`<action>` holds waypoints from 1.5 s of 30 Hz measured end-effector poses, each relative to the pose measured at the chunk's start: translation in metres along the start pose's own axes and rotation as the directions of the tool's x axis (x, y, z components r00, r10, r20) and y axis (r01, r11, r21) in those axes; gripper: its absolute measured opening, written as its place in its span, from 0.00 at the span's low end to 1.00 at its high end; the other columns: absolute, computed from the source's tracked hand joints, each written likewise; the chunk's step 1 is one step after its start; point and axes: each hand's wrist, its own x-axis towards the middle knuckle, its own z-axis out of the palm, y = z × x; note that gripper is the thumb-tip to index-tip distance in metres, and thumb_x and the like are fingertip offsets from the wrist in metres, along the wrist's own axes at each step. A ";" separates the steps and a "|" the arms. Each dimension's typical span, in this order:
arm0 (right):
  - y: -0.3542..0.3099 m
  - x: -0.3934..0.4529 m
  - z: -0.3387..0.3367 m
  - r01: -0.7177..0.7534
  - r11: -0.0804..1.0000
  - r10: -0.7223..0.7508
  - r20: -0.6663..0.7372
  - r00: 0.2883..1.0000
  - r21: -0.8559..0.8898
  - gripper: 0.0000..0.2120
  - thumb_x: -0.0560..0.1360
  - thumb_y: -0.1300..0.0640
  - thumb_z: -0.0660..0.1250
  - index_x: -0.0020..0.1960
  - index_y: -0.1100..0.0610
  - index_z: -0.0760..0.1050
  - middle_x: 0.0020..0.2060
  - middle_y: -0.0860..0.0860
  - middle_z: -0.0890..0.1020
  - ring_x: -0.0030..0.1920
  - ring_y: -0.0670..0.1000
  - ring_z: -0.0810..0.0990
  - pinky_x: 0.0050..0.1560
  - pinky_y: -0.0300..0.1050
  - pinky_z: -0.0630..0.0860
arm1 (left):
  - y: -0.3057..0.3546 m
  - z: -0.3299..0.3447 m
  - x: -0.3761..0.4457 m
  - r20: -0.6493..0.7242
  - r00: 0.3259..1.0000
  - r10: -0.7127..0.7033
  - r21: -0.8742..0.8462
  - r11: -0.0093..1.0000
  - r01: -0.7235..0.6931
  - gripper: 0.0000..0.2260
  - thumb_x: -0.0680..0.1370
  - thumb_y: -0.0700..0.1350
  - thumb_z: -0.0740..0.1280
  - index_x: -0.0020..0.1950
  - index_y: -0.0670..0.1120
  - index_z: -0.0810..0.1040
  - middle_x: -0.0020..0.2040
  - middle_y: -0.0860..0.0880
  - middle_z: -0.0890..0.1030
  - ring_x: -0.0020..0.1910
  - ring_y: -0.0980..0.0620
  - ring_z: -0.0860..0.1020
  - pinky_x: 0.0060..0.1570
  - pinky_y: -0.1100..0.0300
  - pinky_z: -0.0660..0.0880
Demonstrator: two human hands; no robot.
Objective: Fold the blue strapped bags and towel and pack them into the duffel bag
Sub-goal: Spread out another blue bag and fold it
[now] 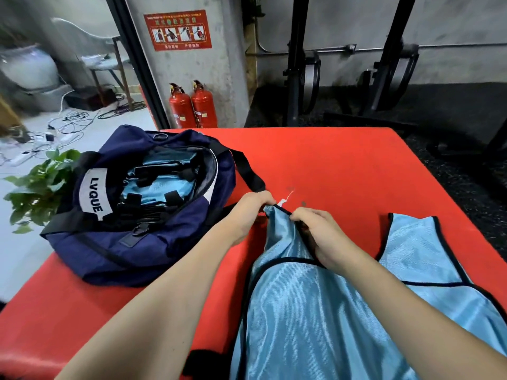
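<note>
I see left hand [253,208] and right hand [319,234] pinching blue bag [296,311]; duffel bag [137,204] reads "LVQUE".

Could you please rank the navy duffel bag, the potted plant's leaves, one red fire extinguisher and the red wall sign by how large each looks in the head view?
1. Duffel bag
2. Plant leaves
3 and 4. Wall sign and fire extinguisher: alike, and both stand farther off, so unranked.

Glossy blue cloth [315,319]; matt navy duffel bag [153,242] fabric.
</note>
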 end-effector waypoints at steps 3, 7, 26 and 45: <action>-0.003 -0.004 0.001 0.023 0.998 -0.026 0.048 0.999 0.063 0.10 0.75 0.59 0.68 0.46 0.68 0.80 0.40 0.65 0.81 0.41 0.60 0.79 0.46 0.54 0.76 | 0.005 0.007 -0.001 0.041 0.999 0.014 -0.079 0.997 -0.011 0.09 0.70 0.46 0.71 0.32 0.49 0.73 0.33 0.50 0.74 0.33 0.53 0.72 0.41 0.57 0.67; -0.009 -0.008 -0.001 0.031 0.996 -0.040 0.110 0.993 0.082 0.11 0.74 0.54 0.75 0.47 0.62 0.80 0.43 0.63 0.83 0.43 0.59 0.81 0.48 0.52 0.78 | 0.008 0.011 -0.003 0.151 0.987 0.048 -0.106 0.994 -0.032 0.17 0.81 0.44 0.67 0.32 0.47 0.72 0.30 0.49 0.73 0.29 0.53 0.72 0.33 0.61 0.70; -0.007 0.005 0.004 -0.039 0.961 0.071 -0.106 0.992 0.275 0.11 0.74 0.58 0.70 0.48 0.67 0.79 0.41 0.64 0.81 0.40 0.59 0.81 0.45 0.55 0.78 | -0.019 0.007 -0.055 -0.269 0.963 0.026 0.217 0.976 0.034 0.12 0.77 0.56 0.64 0.45 0.48 0.79 0.39 0.45 0.85 0.40 0.44 0.82 0.46 0.48 0.79; 0.000 0.003 0.002 0.027 0.986 -0.006 -0.124 0.992 0.164 0.18 0.74 0.57 0.73 0.55 0.71 0.77 0.48 0.64 0.84 0.43 0.56 0.82 0.48 0.50 0.78 | -0.009 0.014 -0.051 -0.185 0.968 -0.168 -0.655 0.756 0.006 0.14 0.77 0.32 0.68 0.61 0.42 0.76 0.46 0.43 0.84 0.42 0.49 0.83 0.43 0.56 0.81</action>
